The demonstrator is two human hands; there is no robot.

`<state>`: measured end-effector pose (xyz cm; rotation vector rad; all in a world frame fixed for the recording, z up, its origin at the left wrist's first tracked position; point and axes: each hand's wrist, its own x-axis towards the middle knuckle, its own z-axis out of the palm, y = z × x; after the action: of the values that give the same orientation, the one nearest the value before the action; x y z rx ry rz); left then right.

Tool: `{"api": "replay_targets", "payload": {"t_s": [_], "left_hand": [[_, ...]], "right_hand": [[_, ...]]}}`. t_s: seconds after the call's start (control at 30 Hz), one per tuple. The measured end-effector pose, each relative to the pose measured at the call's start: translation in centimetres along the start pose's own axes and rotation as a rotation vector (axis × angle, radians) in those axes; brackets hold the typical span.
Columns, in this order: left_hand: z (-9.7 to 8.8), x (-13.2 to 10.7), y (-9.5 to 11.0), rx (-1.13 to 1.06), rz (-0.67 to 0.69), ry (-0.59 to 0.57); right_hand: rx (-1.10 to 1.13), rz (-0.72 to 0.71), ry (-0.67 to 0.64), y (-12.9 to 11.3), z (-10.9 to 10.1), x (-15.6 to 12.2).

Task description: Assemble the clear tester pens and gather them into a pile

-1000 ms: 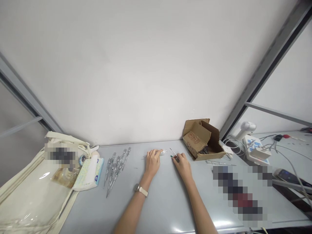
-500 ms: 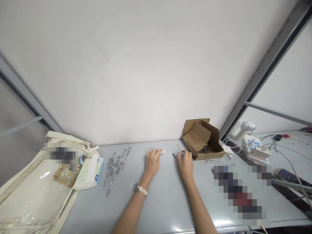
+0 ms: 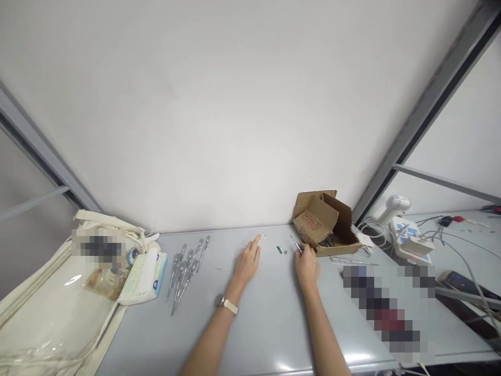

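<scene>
My left hand (image 3: 248,261) rests on the grey table (image 3: 258,324), fingers curled round a clear plastic tester handle (image 3: 261,239) whose end sticks out past the fingertips. My right hand (image 3: 307,263) is closed in a pinch on a thin metal rod (image 3: 296,243), right beside the open cardboard box (image 3: 326,223). Between the hands lie a small green cap (image 3: 279,249) and a tiny part beside it. A pile of several clear tester screwdrivers (image 3: 188,266) lies to the left of my left hand.
A cream tote bag (image 3: 58,292) with a tissue pack (image 3: 143,277) fills the left end. One loose clear tester (image 3: 352,260) lies right of the box. Cables, a white charger (image 3: 410,237) and a white device stand at the right.
My right hand has slid right with the metal rod to the box's edge, leaving the green cap on the table. My left hand turned the clear handle a little.
</scene>
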<state>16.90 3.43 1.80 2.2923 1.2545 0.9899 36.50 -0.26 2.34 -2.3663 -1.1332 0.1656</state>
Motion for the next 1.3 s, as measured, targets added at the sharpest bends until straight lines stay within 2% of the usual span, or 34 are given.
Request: {"api": "replay_targets", "payload": {"t_s": [0.17, 0.27, 0.43, 0.7, 1.0, 1.3], "left_hand": [[0.9, 0.2, 0.1, -0.21, -0.186, -0.073], [1.9, 0.4, 0.0, -0.31, -0.238, -0.051], [3.4, 0.8, 0.4, -0.274, -0.295, -0.021], [5.4, 1.4, 2.3, -0.216, -0.266, 0.049], [5.9, 1.1, 2.9, -0.202, -0.239, 0.006], [7.4, 2.5, 3.8, -0.18, -0.299, -0.037]], "right_hand": [[-0.001, -0.008, 0.0, 0.1, 0.4, 0.1], [0.005, -0.013, 0.007, 0.0, 0.6, 0.0], [0.047, -0.057, -0.011, -0.2, 0.6, -0.2], [0.126, -0.103, -0.061, 0.0, 0.6, -0.1], [0.164, -0.125, -0.088, 0.0, 0.9, -0.1], [0.191, -0.134, -0.09, 0.0, 0.7, -0.1]]}}
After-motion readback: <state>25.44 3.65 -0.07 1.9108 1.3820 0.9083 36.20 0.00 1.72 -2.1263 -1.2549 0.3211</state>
